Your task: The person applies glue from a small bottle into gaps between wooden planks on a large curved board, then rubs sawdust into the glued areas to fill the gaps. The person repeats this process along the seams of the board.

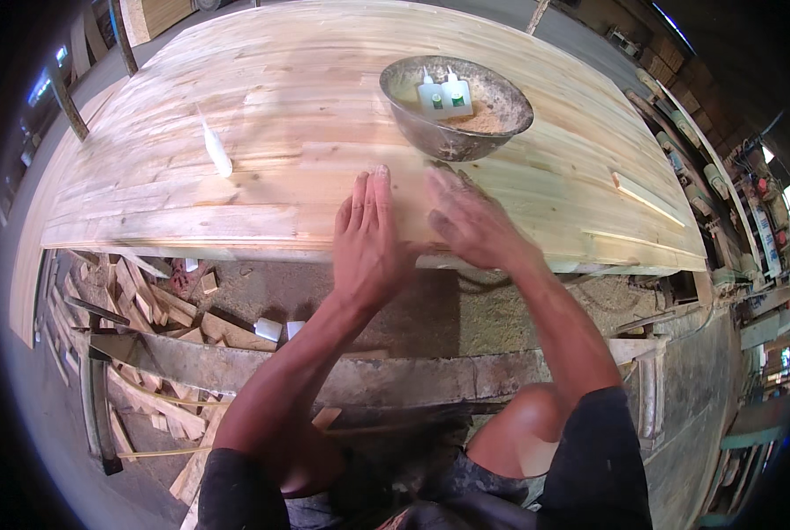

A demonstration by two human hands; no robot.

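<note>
My left hand (370, 231) lies palm down near the front edge of a large jointed wood panel (315, 115), its fingers stretched out and nothing in its grip. Just right of it, my right hand (471, 216) is smeared by motion and looks dusty; its fingers reach forward over the wood, and I see nothing held. Beyond the right hand stands a worn dark bowl (457, 146). Sawdust (487, 119) and two pale squeeze bottles (444, 97) are inside it. Farther left, a white pointed-nozzle bottle (216, 152) rests on the panel.
A narrow wood strip (646, 199) lies on the panel's right side. Below the front edge are a bench beam (395, 375) and wood offcuts (170, 305), with two small white containers (269, 329) among them. Racks with rollers (717, 181) stand at the right.
</note>
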